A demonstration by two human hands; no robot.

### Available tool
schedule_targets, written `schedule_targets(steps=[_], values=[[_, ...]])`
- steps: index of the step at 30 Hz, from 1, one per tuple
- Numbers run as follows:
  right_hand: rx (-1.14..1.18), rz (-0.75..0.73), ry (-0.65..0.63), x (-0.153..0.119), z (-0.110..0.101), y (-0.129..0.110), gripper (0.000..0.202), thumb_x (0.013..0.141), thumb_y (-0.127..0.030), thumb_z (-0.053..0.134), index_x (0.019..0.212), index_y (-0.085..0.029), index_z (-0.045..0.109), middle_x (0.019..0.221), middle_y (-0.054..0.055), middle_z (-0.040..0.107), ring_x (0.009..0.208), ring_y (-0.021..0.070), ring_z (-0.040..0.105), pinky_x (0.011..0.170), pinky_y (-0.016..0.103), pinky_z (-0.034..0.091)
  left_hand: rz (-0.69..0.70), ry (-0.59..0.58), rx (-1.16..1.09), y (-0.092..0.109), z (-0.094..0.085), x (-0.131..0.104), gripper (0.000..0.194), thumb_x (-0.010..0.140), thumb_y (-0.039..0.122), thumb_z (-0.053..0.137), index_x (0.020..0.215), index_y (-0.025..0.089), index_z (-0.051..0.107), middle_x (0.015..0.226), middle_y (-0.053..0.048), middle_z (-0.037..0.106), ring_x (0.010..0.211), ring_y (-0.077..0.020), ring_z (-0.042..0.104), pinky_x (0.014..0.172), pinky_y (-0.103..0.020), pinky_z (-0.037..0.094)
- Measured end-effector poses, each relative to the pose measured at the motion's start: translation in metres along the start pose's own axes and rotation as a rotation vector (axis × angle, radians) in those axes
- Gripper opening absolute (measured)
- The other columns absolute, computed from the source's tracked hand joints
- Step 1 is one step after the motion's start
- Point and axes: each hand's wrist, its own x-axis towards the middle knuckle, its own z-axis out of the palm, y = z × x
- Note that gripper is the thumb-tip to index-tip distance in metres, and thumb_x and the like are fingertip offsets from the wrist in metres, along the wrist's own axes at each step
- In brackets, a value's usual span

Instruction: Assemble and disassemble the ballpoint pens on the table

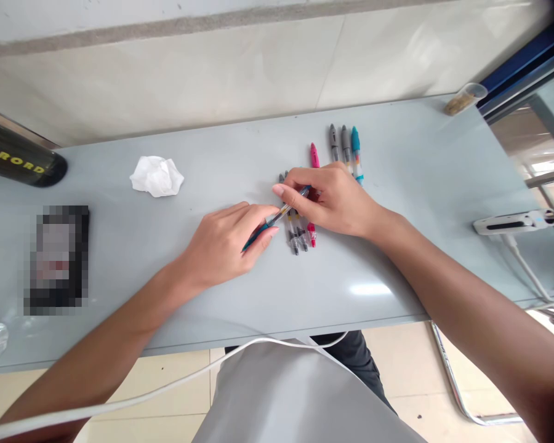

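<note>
Between my two hands is a clear-barrelled pen (285, 211) with teal ends, tilted over the table. My left hand (233, 240) pinches its lower teal end. At the upper end, my right hand (330, 197) grips the pen with thumb and fingers. Beneath my right hand lie two grey pens (300, 237) and a pink pen (314, 155), their middles hidden by the hand. Beyond that hand, a second group holds two grey pens (335, 141) and a teal pen (356, 147), side by side.
A crumpled white tissue (157, 176) lies on the grey table (212, 154). Left are a dark bottle (23, 154) and a blurred-out dark object (58, 258). A clear cup (465, 99) lies at the back right, a white device (512, 223) nearer. A white cable (166, 384) crosses in front.
</note>
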Motion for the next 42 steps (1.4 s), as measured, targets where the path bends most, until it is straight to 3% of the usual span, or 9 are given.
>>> schedule_targets(steps=[9,16,23,30,37,42], values=[[-0.167,-0.041,-0.100,-0.0013,-0.0012,0.0012,0.048,0.122,-0.051,0.053,0.084,-0.022,0.060,0.068,-0.003,0.056,0.060,0.0135,0.040,0.065,0.034,0.030,0.125,-0.151,0.270,0.0055,-0.0030,0.0033,0.019,0.121,0.028,0.059,0.132,0.017,0.070,0.104,-0.007,0.079,0.095,-0.0270,0.073,0.083,-0.041,0.054],[-0.182,-0.063,-0.090,-0.0019,0.0003,0.0010,0.049,0.123,-0.050,0.051,0.083,-0.023,0.057,0.067,-0.003,0.052,0.060,0.0136,0.040,0.065,0.034,0.029,0.136,-0.131,0.266,0.0047,-0.0017,0.0023,0.018,0.120,0.027,0.060,0.130,0.017,0.070,0.102,-0.006,0.078,0.092,-0.0257,0.072,0.083,-0.041,0.055],[-0.207,-0.143,-0.109,-0.0032,0.0014,-0.0036,0.058,0.126,-0.058,0.041,0.081,-0.024,0.052,0.067,-0.003,0.047,0.060,0.0145,0.038,0.064,0.035,0.025,-0.014,-0.015,0.132,0.0043,0.0023,0.0010,0.015,0.123,0.027,0.055,0.122,0.022,0.070,0.099,-0.003,0.080,0.086,-0.0208,0.073,0.078,-0.036,0.053],[-0.196,-0.129,-0.108,-0.0040,0.0033,-0.0046,0.059,0.126,-0.059,0.038,0.079,-0.025,0.046,0.066,-0.004,0.043,0.058,0.0151,0.032,0.063,0.036,0.023,-0.145,-0.014,0.011,0.0006,0.0011,0.0009,0.030,0.124,0.026,0.042,0.111,0.023,0.070,0.084,-0.001,0.071,0.076,-0.0179,0.064,0.074,-0.033,0.048],[-0.199,-0.154,-0.112,-0.0043,0.0036,-0.0038,0.051,0.127,-0.054,0.039,0.091,-0.023,0.057,0.075,-0.001,0.052,0.063,0.0155,0.039,0.063,0.034,0.026,-0.241,-0.033,-0.045,0.0038,-0.0029,0.0028,0.027,0.124,0.029,0.046,0.109,0.024,0.068,0.080,0.001,0.066,0.070,-0.0155,0.058,0.070,-0.030,0.044],[-0.215,-0.155,-0.129,-0.0051,0.0028,-0.0029,0.047,0.128,-0.054,0.039,0.101,-0.022,0.060,0.083,0.000,0.058,0.065,0.0157,0.043,0.064,0.032,0.027,-0.254,-0.026,-0.032,0.0027,-0.0043,0.0042,0.026,0.124,0.031,0.048,0.112,0.023,0.070,0.085,0.001,0.071,0.071,-0.0149,0.061,0.070,-0.030,0.044]])
